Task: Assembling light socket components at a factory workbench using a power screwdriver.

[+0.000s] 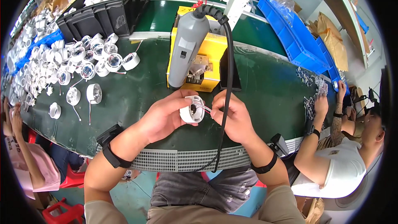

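Note:
Between thumb and fingers, my left hand (pixel 166 112) grips a round white plastic housing (pixel 188 112), its hollow side turned to the right. Dark parts show inside the housing, and thin red, white and dark wires (pixel 202 107) run out of it. Those wires are pinched in the fingertips of my right hand (pixel 233 114), close to the housing's rim. Just beyond my hands, a grey power screwdriver (pixel 188 45) hangs upright before a yellow machine (pixel 203 84). Its black cable (pixel 230 58) loops down in front of my right hand.
Many white housings (pixel 88 70) with wires are heaped at the left, below a black crate (pixel 112 16) of white parts. Blue bins (pixel 292 37) stand at the far right. One person in white (pixel 331 166) handles small parts at the right; another in pink (pixel 37 161) sits left.

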A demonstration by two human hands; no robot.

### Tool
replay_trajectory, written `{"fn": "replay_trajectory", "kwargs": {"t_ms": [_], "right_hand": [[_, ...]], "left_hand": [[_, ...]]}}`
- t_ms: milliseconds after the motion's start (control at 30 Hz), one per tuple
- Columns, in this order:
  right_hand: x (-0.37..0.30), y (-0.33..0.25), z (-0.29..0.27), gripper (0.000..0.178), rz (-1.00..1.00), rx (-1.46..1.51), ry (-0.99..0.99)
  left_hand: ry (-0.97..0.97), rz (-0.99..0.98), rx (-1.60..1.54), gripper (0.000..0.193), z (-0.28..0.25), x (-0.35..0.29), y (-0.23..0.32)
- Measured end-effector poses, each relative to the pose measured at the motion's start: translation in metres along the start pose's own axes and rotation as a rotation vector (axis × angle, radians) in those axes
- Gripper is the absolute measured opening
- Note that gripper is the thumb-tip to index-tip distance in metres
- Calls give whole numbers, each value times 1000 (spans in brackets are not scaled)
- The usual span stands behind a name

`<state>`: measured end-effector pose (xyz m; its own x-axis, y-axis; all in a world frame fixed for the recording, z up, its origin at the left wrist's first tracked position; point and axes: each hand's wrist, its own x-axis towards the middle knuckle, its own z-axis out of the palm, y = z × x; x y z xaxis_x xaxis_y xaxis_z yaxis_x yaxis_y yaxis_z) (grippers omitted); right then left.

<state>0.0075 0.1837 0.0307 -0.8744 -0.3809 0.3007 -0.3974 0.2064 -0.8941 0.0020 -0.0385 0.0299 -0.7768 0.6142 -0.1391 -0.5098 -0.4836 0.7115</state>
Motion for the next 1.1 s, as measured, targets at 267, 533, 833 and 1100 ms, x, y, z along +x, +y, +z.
{"fn": "replay_trajectory", "kwargs": {"t_ms": [267,533,833,1100], "right_hand": [[-2,-12,9,9,-217,-168,52],[-1,-15,16,26,-115,-286,278],[8,-18,-10,18,-492,-537,201],[-3,-14,12,19,142,522,174]], "left_hand": [[22,19,-44,39,8,0,-4],[74,80,-1,38,8,0,-8],[50,165,-17,39,12,0,-8],[-53,178,31,47,9,0,-12]]}}
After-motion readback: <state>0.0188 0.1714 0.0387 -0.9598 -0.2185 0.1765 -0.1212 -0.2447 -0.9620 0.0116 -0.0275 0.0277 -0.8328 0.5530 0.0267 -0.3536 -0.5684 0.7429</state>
